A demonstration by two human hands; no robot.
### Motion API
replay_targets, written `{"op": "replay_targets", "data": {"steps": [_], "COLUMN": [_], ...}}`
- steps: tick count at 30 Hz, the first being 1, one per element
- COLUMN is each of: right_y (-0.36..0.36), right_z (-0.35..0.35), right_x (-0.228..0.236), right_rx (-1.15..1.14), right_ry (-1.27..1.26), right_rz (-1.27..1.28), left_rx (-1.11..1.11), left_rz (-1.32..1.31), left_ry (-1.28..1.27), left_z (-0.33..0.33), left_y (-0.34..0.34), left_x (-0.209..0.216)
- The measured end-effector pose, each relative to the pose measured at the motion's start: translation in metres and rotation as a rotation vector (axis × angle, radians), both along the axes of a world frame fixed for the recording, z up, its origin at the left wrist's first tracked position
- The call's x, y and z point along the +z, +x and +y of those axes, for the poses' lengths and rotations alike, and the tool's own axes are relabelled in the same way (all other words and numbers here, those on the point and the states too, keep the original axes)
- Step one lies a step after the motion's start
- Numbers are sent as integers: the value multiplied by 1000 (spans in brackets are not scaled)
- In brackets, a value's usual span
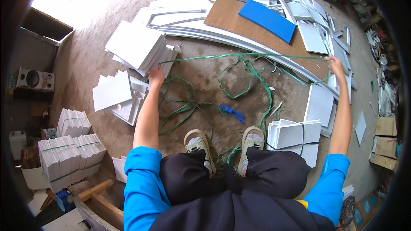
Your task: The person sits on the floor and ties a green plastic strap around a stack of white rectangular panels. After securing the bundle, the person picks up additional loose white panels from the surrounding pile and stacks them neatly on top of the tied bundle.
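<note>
Dusty floor; left hand and right hand grip green strap; slack coils near shoes could snag, tangle.

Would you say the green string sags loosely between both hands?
No, the green string runs nearly straight from left hand to right hand.

- Cord spans between the left hand and right hand, with loops of it on the floor before the feet.
- Left, beside the left hand: a panel pile, another nearer.
- Farther left: bound stacks.
- Right of the feet: a tied bundle.
- Ahead: a board, a slab on it.
</note>
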State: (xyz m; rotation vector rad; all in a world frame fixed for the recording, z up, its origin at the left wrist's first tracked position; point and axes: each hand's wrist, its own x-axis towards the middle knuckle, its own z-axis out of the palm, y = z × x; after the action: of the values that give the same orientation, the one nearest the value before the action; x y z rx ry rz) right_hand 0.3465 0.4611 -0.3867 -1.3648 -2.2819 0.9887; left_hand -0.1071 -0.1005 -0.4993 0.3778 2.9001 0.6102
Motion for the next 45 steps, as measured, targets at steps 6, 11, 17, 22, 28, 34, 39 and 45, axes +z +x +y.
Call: {"op": "replay_targets", "data": {"steps": [6, 11, 17, 22, 28, 34, 39, 45], "right_y": [28, 58, -104, -171, -154, -114, -108, -112], "right_z": [46, 59, -126, -204, -268, -249, -255, -247], "right_x": [82, 77, 5, -85, -140, -188, -192, -179], "right_rx": [-390, -230, 337, 851, 794, 729, 682, 652], "right_ry": [227, 509, 485, 233, 372, 334, 320, 298], "right_rz": [562, -686, -601, -262, -507, -415, -331, -415], "left_rx": [-211, -338, -520, -475, -460, -446, -447, -430], "left_rz": [42, 54, 197, 106, 561, 138, 4, 13], "left_ry": [-38, 108, -310, -670, -227, -137, -9, -102], "left_z": [17, 93, 77, 13, 3, -2, -7, -20], "left_y": [-6, 51, 55, 25, 65, 132, 130, 109], "left_x": [-10, 35, 44, 7, 17, -27, -56, -63]}}
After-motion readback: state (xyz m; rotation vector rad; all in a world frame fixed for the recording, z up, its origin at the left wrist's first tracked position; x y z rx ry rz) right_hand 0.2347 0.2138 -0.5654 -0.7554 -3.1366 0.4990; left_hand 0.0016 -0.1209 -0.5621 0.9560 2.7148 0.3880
